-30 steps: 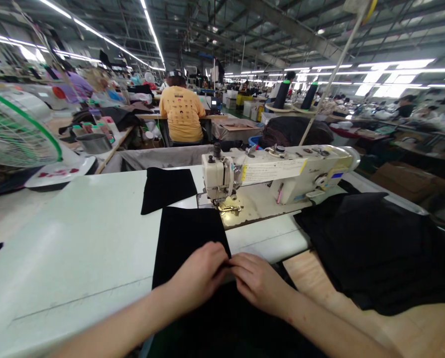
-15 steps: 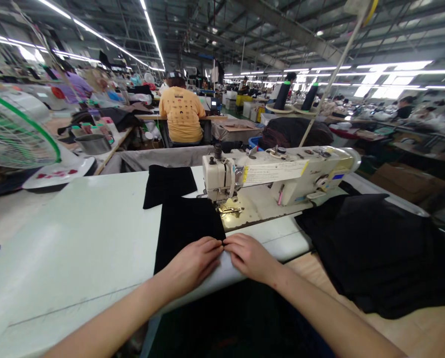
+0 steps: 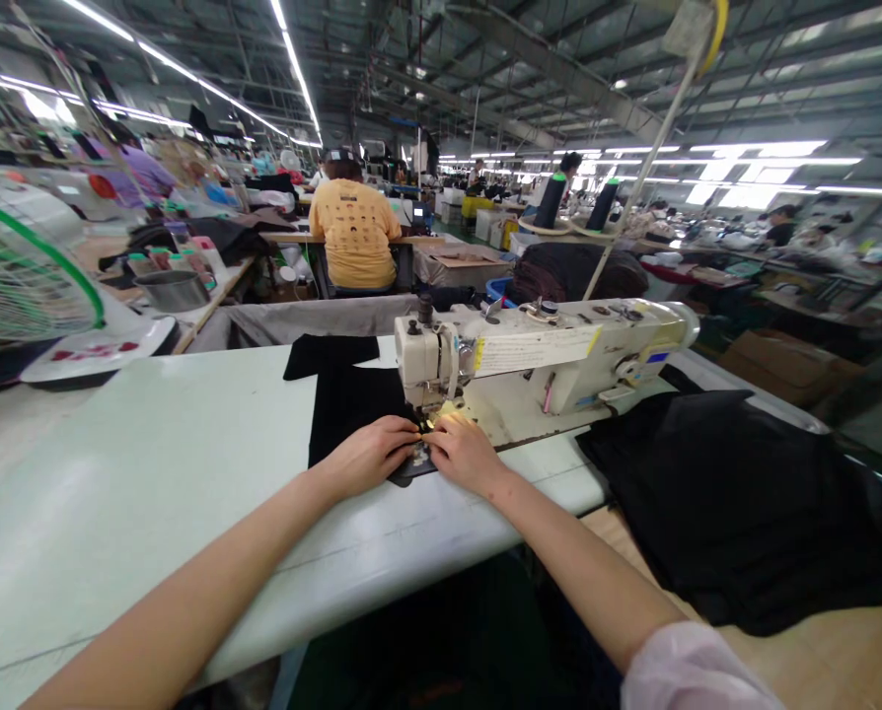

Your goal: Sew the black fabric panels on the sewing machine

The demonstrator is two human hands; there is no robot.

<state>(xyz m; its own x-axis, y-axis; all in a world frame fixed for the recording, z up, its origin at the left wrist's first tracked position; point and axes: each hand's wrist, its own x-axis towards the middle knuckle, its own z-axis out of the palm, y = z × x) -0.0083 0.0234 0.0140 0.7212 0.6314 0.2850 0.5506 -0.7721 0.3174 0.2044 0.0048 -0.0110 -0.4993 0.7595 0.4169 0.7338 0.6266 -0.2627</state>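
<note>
A black fabric piece (image 3: pixel 341 404) lies on the pale sewing table (image 3: pixel 211 444), its right edge reaching the needle area of a white sewing machine (image 3: pixel 430 360). My left hand (image 3: pixel 374 452) is closed on that edge, fingertips pinched just in front of the presser foot. Close against it, my right hand (image 3: pixel 462 452) also pinches the fabric edge, beside the needle plate. The fingertips of both hands nearly meet. The foot itself is partly hidden by my fingers.
Black fabric pieces (image 3: pixel 737 503) are piled at the right on a wooden surface. A green-rimmed fan (image 3: pixel 34 261) and a metal bowl (image 3: pixel 173 289) stand at the left. Thread cones (image 3: pixel 551 202) rise behind the machine. A person in a yellow shirt (image 3: pixel 353 232) sits ahead, facing away.
Both hands have moved forward from the table's front edge to the needle area. The black fabric has shifted forward with them, its edge now by the presser foot.
</note>
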